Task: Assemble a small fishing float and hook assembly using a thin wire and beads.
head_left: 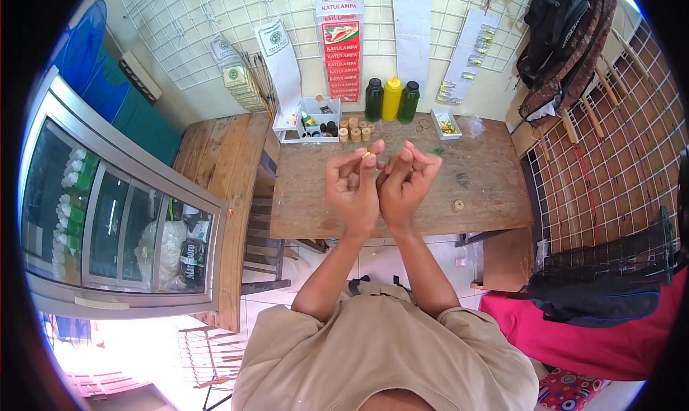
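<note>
White wire grid (186, 38) covers the wall behind the yellow bottle (391, 101), which stands on a brown wooden table (466, 174). A bit closer to the person than the yellow bottle, and a little to its left, is a tiny yellow bit (367, 154). It looks light and easy to drop. It may be hard and smooth, but it is too small to be sure. The best way to hold it is likely by its sides, with a thumb and one fingertip, squeezing softly.

The left hand (352, 178) has its thumb and fingertip pinched on the yellow bit, with the other fingers curled. The right hand (405, 185) is just beside it, on the person's side of the yellow bottle. Its fingers are bent in close to the thumb, but one cannot tell if they meet or hold something. A blurry green wisp (436, 151) shows by its fingertips.

Two dark bottles (374, 101) stand beside the yellow bottle, one on each side. Wooden spools (355, 133) sit to its left and nearer the person, with a white rack (283, 136) past them. To its right is a white tray (450, 136) of bright little bits (448, 127).
</note>
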`<move>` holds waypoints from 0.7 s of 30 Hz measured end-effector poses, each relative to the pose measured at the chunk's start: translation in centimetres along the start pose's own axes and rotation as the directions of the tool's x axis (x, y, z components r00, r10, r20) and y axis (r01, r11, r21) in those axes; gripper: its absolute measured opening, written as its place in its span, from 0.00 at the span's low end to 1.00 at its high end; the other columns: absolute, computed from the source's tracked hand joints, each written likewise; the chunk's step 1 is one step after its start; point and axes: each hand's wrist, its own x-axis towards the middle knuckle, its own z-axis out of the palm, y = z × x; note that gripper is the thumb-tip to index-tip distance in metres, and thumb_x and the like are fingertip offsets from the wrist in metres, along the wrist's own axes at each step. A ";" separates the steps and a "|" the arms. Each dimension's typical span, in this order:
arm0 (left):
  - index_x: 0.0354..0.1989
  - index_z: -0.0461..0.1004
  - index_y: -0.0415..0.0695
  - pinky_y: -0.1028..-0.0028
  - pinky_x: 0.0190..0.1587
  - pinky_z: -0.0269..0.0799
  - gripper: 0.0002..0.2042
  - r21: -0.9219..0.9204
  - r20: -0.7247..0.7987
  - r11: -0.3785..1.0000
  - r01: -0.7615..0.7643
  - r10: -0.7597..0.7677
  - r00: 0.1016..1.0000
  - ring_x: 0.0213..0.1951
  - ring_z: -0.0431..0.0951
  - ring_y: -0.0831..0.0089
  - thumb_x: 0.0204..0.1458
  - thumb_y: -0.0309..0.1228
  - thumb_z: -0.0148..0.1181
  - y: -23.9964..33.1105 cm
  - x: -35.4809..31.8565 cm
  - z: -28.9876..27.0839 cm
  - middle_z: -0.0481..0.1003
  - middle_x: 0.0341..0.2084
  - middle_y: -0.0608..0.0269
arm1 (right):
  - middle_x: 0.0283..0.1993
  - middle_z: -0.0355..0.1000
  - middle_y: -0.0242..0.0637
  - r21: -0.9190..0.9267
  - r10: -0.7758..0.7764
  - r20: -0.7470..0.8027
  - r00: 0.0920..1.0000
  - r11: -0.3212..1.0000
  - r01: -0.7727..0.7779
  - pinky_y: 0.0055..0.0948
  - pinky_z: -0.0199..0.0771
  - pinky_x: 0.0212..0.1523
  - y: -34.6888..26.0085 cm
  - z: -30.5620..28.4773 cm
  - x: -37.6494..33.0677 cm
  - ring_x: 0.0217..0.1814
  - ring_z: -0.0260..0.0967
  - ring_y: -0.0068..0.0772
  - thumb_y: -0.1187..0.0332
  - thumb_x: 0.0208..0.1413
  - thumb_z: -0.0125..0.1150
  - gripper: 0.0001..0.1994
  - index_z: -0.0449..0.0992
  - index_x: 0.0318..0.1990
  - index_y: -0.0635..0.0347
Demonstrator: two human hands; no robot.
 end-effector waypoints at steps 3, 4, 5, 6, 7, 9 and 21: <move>0.42 0.67 0.40 0.72 0.38 0.75 0.09 -0.050 0.026 0.997 0.055 -0.054 0.998 0.40 0.77 0.68 0.55 0.25 0.59 -0.7 1.4 -0.4 0.76 0.39 0.49 | 0.29 0.66 0.35 0.023 0.066 0.032 0.997 0.998 -0.066 0.16 0.64 0.19 0.6 0.1 0.7 0.22 0.61 0.14 0.74 0.62 0.49 0.07 0.62 0.45 0.65; 0.42 0.68 0.40 0.73 0.37 0.74 0.09 -0.081 0.026 0.995 0.063 -0.061 0.998 0.39 0.76 0.70 0.55 0.26 0.59 -0.8 2.0 -0.7 0.76 0.38 0.52 | 0.29 0.67 0.34 0.023 0.109 -0.004 0.994 0.994 -0.109 0.16 0.62 0.17 0.7 0.3 0.8 0.21 0.61 0.12 0.74 0.61 0.51 0.07 0.63 0.44 0.66; 0.41 0.69 0.40 0.74 0.37 0.74 0.09 -0.111 0.026 0.991 0.070 -0.068 0.997 0.39 0.75 0.71 0.54 0.26 0.60 -0.8 2.5 -1.0 0.76 0.37 0.55 | 0.29 0.67 0.34 0.025 0.109 -0.002 0.994 0.994 -0.109 0.16 0.62 0.17 0.8 0.4 1.0 0.21 0.61 0.12 0.74 0.61 0.51 0.07 0.63 0.44 0.66; 0.41 0.69 0.40 0.74 0.37 0.74 0.09 -0.110 0.025 0.992 0.068 -0.066 0.998 0.39 0.75 0.71 0.54 0.26 0.60 -0.9 3.1 -1.2 0.76 0.37 0.55 | 0.28 0.67 0.34 -0.074 0.035 0.030 0.999 0.997 -0.033 0.16 0.60 0.16 0.9 0.2 1.2 0.20 0.61 0.11 0.76 0.59 0.54 0.07 0.65 0.43 0.66; 0.40 0.70 0.39 0.75 0.37 0.74 0.08 -0.197 0.055 0.974 0.111 -0.102 0.993 0.38 0.75 0.72 0.53 0.25 0.61 -0.8 3.6 -1.4 0.76 0.36 0.56 | 0.28 0.68 0.33 -0.170 -0.034 0.068 0.997 0.984 0.045 0.15 0.58 0.15 0.9 0.1 1.4 0.19 0.61 0.10 0.78 0.58 0.56 0.06 0.67 0.41 0.67; 0.38 0.72 0.38 0.77 0.37 0.74 0.08 -0.279 0.087 0.948 0.155 -0.136 0.987 0.38 0.76 0.73 0.52 0.24 0.62 -0.6 4.4 -1.4 0.76 0.35 0.57 | 0.27 0.68 0.32 -0.173 -0.093 0.078 0.993 0.979 0.105 0.15 0.57 0.16 1.0 0.1 1.8 0.19 0.60 0.09 0.80 0.56 0.57 0.06 0.69 0.40 0.68; 0.38 0.71 0.39 0.76 0.36 0.75 0.10 -0.286 0.113 0.937 0.199 -0.173 0.978 0.38 0.76 0.73 0.49 0.23 0.64 -0.6 5.0 -1.7 0.76 0.34 0.57 | 0.21 0.67 0.31 -0.281 -0.265 0.145 0.953 0.913 0.297 0.16 0.56 0.17 1.1 -0.1 2.8 0.19 0.58 0.15 0.85 0.45 0.63 0.13 0.78 0.40 0.64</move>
